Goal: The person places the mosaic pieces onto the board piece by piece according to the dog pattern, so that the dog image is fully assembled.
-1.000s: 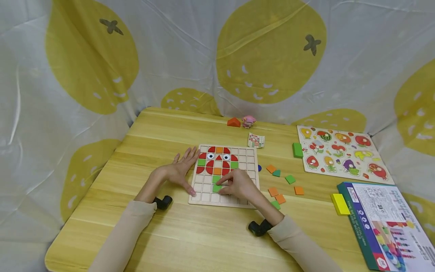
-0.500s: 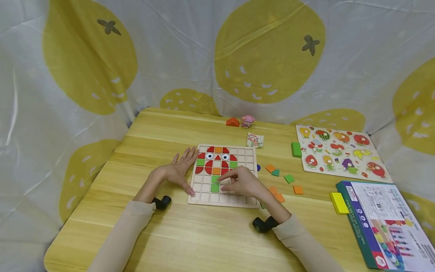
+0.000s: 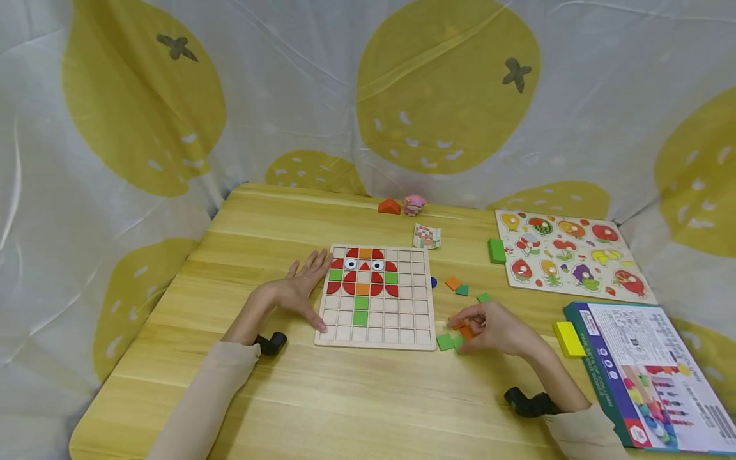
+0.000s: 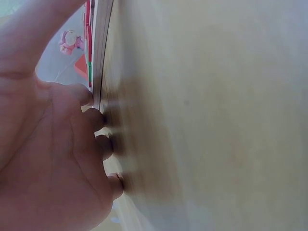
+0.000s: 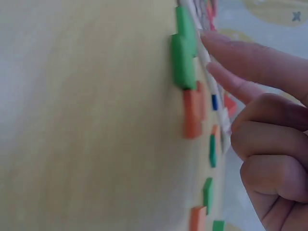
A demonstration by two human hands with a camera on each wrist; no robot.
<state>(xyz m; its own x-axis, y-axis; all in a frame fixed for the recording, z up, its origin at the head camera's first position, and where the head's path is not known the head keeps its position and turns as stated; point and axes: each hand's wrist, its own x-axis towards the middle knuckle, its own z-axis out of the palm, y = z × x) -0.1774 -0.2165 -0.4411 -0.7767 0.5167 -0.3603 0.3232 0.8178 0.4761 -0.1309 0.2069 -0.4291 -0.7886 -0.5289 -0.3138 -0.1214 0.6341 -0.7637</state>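
Note:
A wooden grid board (image 3: 406, 308) bears red, orange and green pieces laid out as a face with two round eyes. Below the face, two green square tiles (image 3: 361, 310) stand one under the other. My left hand (image 3: 294, 295) rests at the board's left edge, fingers spread and thumb on its lower left corner. Right of the board, my right hand (image 3: 499, 327) hovers over loose tiles, its thumb and index finger apart and nothing between them; the other fingers are curled. Beneath them lie green tiles (image 5: 183, 62) and orange tiles (image 5: 191, 114).
More loose tiles (image 3: 453, 283) and a blue piece (image 3: 434, 282) lie by the board's right side. Behind are a picture card (image 3: 427, 236), a red block (image 3: 389, 206) and a pink figurine (image 3: 414, 204). At right are a fruit puzzle (image 3: 575, 255), a yellow block (image 3: 569, 339) and a box (image 3: 650, 377).
My right hand has left the lower green tile on the board and moved right, to the loose tiles. The left hand has stayed at the board's edge.

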